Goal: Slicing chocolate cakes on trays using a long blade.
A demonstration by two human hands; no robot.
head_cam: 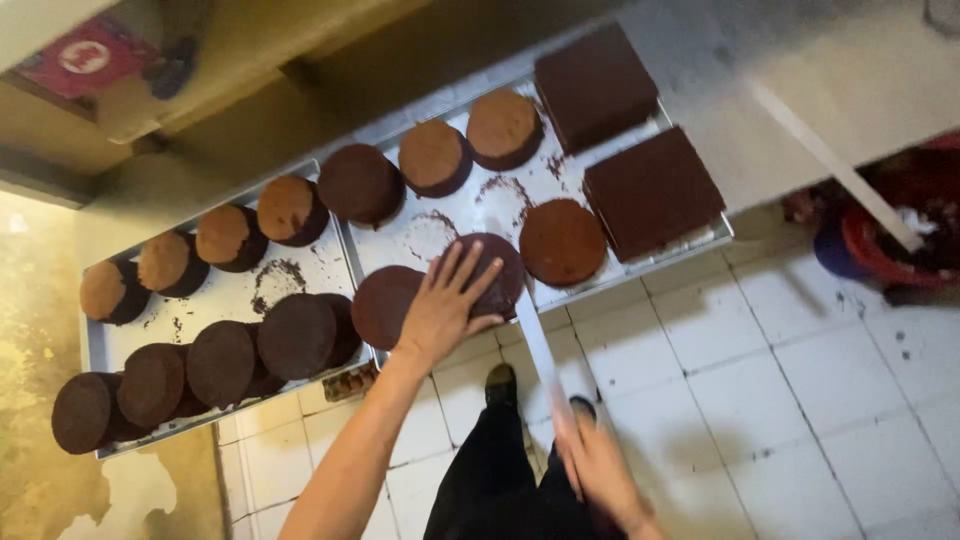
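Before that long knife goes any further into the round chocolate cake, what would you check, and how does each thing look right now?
1. Left hand flat on the round cake: ok.
2. Fingers away from the knife edge: cannot tell, the blade meets the cake just beside them.
3. Right hand gripping the handle: ok, though blurred.
4. Cake fully on the tray: ok, near its front rim.
5. Neighbouring round cake clear of the blade: ok.
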